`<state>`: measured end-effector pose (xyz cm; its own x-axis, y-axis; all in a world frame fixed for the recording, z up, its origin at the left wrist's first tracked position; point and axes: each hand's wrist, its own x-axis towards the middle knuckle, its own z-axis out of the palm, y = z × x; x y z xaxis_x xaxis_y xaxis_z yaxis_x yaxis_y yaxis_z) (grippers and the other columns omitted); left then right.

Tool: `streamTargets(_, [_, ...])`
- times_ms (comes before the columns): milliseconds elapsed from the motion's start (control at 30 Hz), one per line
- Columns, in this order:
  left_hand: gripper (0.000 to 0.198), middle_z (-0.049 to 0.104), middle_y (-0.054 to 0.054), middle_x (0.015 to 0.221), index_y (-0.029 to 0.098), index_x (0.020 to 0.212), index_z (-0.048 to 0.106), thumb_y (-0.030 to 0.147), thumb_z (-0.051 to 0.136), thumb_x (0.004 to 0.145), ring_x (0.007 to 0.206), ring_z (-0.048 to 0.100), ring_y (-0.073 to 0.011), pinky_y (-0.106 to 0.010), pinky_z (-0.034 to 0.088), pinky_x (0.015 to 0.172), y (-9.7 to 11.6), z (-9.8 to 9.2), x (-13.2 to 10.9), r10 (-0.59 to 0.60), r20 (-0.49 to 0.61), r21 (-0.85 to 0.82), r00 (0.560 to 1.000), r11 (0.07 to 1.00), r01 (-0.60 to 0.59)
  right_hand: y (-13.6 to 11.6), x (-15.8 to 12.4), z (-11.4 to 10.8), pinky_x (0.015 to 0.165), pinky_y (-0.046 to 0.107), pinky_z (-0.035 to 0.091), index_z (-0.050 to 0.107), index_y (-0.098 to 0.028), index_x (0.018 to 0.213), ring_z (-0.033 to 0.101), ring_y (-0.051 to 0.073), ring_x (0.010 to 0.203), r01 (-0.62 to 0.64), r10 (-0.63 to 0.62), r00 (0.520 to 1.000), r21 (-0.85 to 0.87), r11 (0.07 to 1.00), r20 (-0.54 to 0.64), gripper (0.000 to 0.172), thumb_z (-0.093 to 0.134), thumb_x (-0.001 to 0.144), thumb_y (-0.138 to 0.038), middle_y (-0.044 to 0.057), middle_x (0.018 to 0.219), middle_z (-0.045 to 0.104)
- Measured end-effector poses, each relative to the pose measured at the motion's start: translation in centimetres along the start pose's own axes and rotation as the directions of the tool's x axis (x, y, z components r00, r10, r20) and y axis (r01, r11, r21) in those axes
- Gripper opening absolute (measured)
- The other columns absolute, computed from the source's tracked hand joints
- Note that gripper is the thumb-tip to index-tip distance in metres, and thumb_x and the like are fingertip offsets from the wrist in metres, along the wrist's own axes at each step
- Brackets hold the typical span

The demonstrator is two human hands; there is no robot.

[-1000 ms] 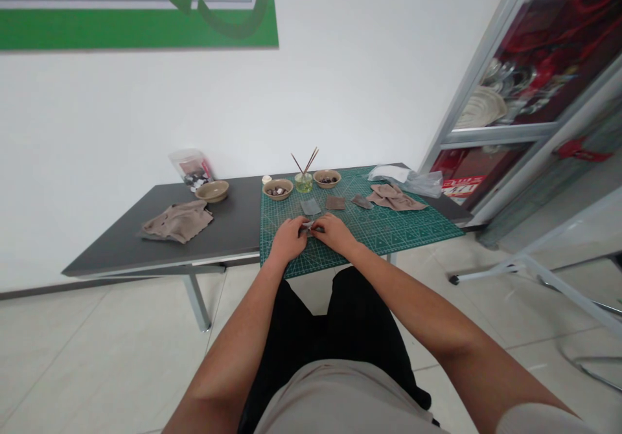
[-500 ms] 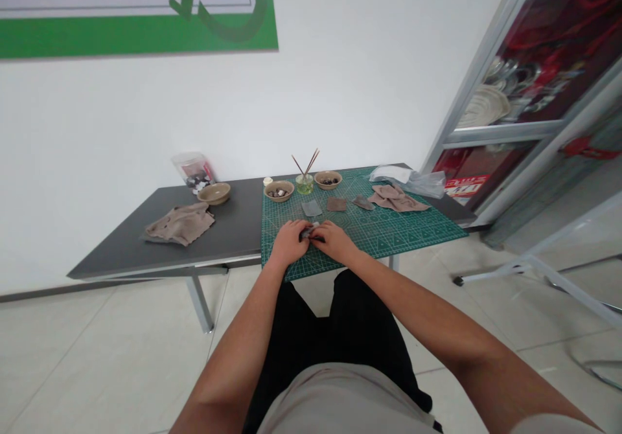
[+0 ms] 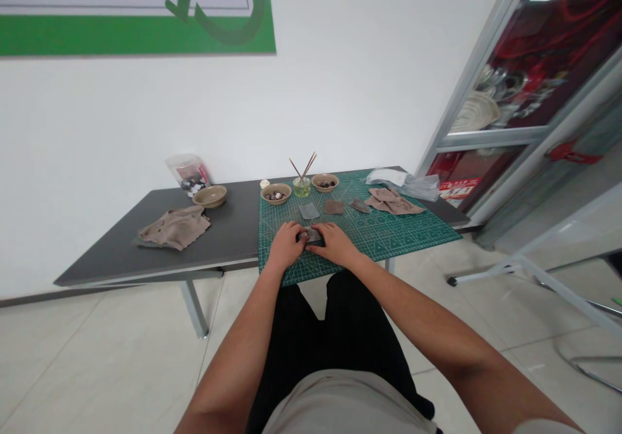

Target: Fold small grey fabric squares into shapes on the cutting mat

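Both hands are at the front of the green cutting mat (image 3: 389,239), close together around a small grey piece of sandpaper (image 3: 313,234). My left hand (image 3: 287,245) is closed on its left end, thumb and fingertips on it. The right end is gripped by my right hand (image 3: 337,243), its fingers curled along the far edge and the thumb on the near side. Whether something lies under the sheet cannot be seen. Just beyond the fingers lie a light grey square (image 3: 308,211), a brown square (image 3: 334,207) and a creased grey-brown piece (image 3: 360,205).
Behind stand a bowl of small stones (image 3: 276,194), a glass jar (image 3: 302,188) with thin sticks, and another bowl (image 3: 325,182). A brown cloth (image 3: 393,201) and plastic bag (image 3: 422,186) lie right. Leftward are a cloth (image 3: 175,228), bowl (image 3: 210,195) and clear tub (image 3: 188,173).
The sandpaper between my hands now shows flatter and wider, where before it was mostly hidden by bunched fingers. My hands have spread slightly apart. The camera view has shifted a little.
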<state>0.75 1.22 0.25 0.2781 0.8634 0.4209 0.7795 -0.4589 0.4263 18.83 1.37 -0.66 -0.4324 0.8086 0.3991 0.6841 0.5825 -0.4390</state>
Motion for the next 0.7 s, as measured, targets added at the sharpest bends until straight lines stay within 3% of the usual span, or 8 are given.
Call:
streamTargets(100, [0.008, 0.067, -0.007, 0.098, 0.021, 0.087, 0.065, 0.025, 0.059, 0.084, 0.099, 0.055, -0.0251, -0.04, 0.044, 0.091, -0.1, 0.1, 0.1, -0.06, -0.065, -0.045, 0.996, 0.997, 0.057, 0.1, 0.8, -0.1, 0.098, 0.043, 0.04, 0.058, -0.013, 0.125, 0.053, 0.028, 0.113, -0.011, 0.013, 0.998, -0.031, 0.999, 0.058, 0.057, 0.072, 0.079, -0.042, 0.015, 0.12, 0.064])
streamTargets(200, [0.011, 0.068, -0.006, 0.1, 0.021, 0.092, 0.065, 0.027, 0.057, 0.086, 0.099, 0.057, -0.0244, -0.038, 0.044, 0.091, -0.2, 0.0, 0.0, -0.145, -0.063, -0.066, 0.987, 0.988, 0.141, 0.2, 1.7, -0.5, 0.099, 0.042, 0.04, 0.06, -0.012, 0.122, 0.054, 0.027, 0.112, -0.034, 0.037, 0.997, -0.041, 0.999, 0.074, 0.053, 0.074, 0.078, -0.036, 0.015, 0.118, 0.064])
streamTargets(400, [0.016, 0.069, -0.007, 0.097, 0.022, 0.096, 0.066, 0.031, 0.057, 0.087, 0.095, 0.059, -0.0249, -0.037, 0.045, 0.085, -0.1, 0.0, -0.1, -0.207, -0.056, -0.084, 0.977, 0.976, 0.202, 0.3, 2.6, -1.3, 0.097, 0.039, 0.039, 0.068, -0.015, 0.106, 0.057, 0.024, 0.105, 0.046, -0.036, 0.992, -0.078, 0.996, 0.122, 0.026, 0.068, 0.085, -0.029, 0.011, 0.107, 0.068])
streamTargets(700, [0.018, 0.069, -0.007, 0.095, 0.022, 0.102, 0.066, 0.028, 0.059, 0.086, 0.092, 0.061, -0.0246, -0.036, 0.046, 0.082, -0.4, 0.1, -0.3, -0.224, -0.111, -0.185, 0.968, 0.962, 0.202, 0.6, 1.8, -0.7, 0.09, 0.036, 0.045, 0.068, -0.018, 0.1, 0.059, 0.022, 0.098, -0.018, 0.019, 1.0, 0.013, 1.0, -0.019, 0.016, 0.064, 0.087, -0.026, 0.008, 0.1, 0.067])
